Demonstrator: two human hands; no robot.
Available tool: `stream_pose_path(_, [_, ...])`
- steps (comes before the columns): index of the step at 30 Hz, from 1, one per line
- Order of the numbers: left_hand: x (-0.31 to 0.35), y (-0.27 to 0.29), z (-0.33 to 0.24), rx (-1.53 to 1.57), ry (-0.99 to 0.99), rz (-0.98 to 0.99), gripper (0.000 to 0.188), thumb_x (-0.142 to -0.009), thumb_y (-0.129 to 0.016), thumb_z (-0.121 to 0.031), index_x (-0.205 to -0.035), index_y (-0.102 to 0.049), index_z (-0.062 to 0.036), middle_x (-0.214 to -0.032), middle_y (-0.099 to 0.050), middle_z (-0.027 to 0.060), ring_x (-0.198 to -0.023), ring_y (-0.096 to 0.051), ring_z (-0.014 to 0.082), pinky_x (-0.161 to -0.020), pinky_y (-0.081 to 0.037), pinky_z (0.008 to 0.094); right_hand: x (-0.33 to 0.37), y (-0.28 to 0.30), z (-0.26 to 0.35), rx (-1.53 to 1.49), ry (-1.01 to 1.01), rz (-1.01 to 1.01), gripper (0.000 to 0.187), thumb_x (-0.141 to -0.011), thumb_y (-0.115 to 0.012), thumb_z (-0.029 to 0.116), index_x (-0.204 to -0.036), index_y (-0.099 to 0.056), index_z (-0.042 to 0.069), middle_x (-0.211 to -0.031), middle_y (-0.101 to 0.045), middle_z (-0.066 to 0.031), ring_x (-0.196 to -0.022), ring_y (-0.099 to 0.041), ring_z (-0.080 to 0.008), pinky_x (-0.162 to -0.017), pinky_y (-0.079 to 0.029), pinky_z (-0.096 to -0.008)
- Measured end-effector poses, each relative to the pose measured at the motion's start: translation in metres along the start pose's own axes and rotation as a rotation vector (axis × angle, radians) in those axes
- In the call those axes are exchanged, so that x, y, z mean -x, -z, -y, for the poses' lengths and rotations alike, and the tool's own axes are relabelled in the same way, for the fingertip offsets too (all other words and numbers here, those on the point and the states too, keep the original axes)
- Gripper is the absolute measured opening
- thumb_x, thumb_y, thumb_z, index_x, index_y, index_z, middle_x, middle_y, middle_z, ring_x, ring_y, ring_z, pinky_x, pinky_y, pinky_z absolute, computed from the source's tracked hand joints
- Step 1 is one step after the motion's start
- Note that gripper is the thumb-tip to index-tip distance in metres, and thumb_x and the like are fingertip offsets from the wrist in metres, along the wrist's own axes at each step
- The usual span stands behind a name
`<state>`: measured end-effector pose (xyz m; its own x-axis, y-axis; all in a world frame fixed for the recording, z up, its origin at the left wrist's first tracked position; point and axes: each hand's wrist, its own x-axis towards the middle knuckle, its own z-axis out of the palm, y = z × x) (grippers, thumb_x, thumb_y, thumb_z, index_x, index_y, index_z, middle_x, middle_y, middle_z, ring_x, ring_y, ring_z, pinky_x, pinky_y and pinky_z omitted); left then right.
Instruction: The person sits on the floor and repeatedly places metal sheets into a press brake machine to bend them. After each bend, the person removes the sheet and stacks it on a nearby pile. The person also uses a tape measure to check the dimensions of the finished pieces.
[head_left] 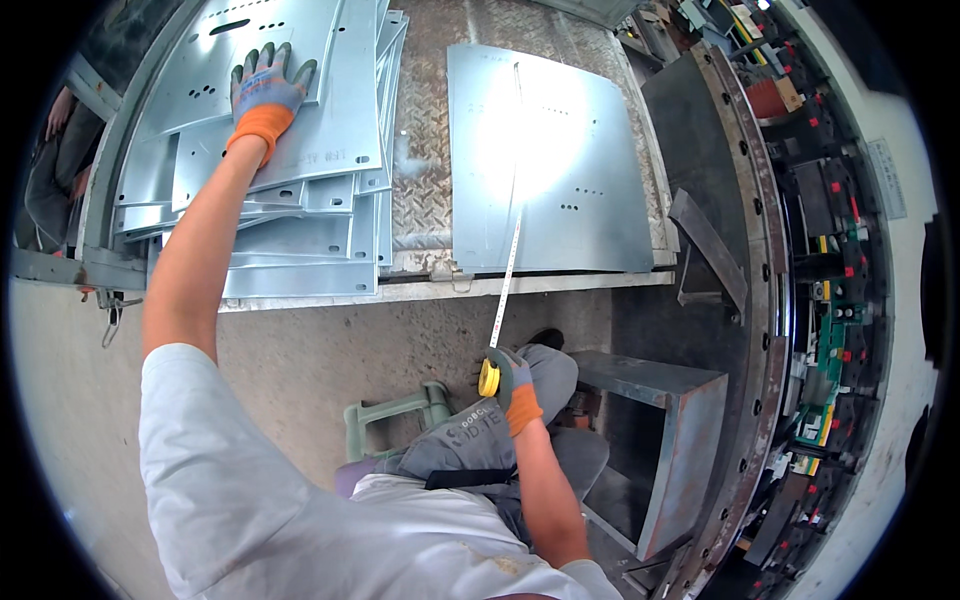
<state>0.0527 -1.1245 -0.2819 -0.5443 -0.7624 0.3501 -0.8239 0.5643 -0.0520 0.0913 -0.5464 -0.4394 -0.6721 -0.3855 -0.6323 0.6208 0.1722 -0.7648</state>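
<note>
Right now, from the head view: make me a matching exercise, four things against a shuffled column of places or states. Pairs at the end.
Things
1. left hand
2. right hand
3. tape measure
4. single metal sheet

Place or state
A. yellow case, blade drawn out
B. flat on the textured platform, right of the sheet stack
C. gripping a yellow case
D. fingers spread on the sheet stack

Pairs: 1-D, 2-C, 3-A, 4-B
</note>
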Motion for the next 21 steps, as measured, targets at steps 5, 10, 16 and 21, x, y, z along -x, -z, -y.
stream_pose_path(5, [-0.005,-0.013,0.007,-0.001,0.013,-0.015,0.073,-0.092,-0.042,-0.068,-0.150,-0.041,-0.0234,-0.159,-0.033,0.0036,-0.149,-0.024,0.0245,-0.122,-0.018,0.0442,0.004,-0.012,0.014,-0.121,-0.157,0.060,0.026,-0.093,-0.064,0.018,-0.109,-0.065,-0.002,-0.088,-0.069,-0.0126,-0.069,-0.069,-0.0234,-0.061,-0.059,-0.0375])
stream_pose_path(10, [-0.006,-0.005,-0.001,-0.003,0.017,0.032,0.072,-0.092,-0.042,-0.068,-0.151,-0.039,-0.0268,-0.160,-0.030,0.0009,-0.150,-0.022,0.0254,-0.121,-0.021,0.0459,-0.027,-0.004,-0.022,-0.018,-0.060,0.071,0.028,-0.094,-0.062,0.016,-0.114,-0.062,-0.003,-0.086,-0.069,-0.0158,-0.069,-0.070,-0.0296,-0.059,-0.061,-0.0424])
stream_pose_path(16, [-0.001,0.002,-0.002,-0.007,0.027,0.048,0.073,-0.091,-0.042,-0.069,-0.151,-0.039,-0.0265,-0.160,-0.030,0.0012,-0.149,-0.023,0.0250,-0.122,-0.020,0.0448,-0.018,-0.035,0.019,-0.103,-0.256,0.062,0.029,-0.093,-0.064,0.015,-0.116,-0.061,-0.001,-0.087,-0.068,-0.0144,-0.065,-0.069,-0.0307,-0.058,-0.060,-0.0428])
stream_pose_path(21, [-0.004,-0.010,0.004,0.023,-0.004,-0.010,0.074,-0.091,-0.042,-0.067,-0.149,-0.042,-0.0220,-0.159,-0.034,0.0042,-0.149,-0.023,0.0240,-0.122,-0.017,0.0438,-0.028,-0.051,0.032,-0.062,-0.276,0.114,0.035,-0.091,-0.067,0.018,-0.121,-0.060,-0.001,-0.085,-0.066,-0.0114,-0.065,-0.069,-0.0300,-0.056,-0.058,-0.0424])
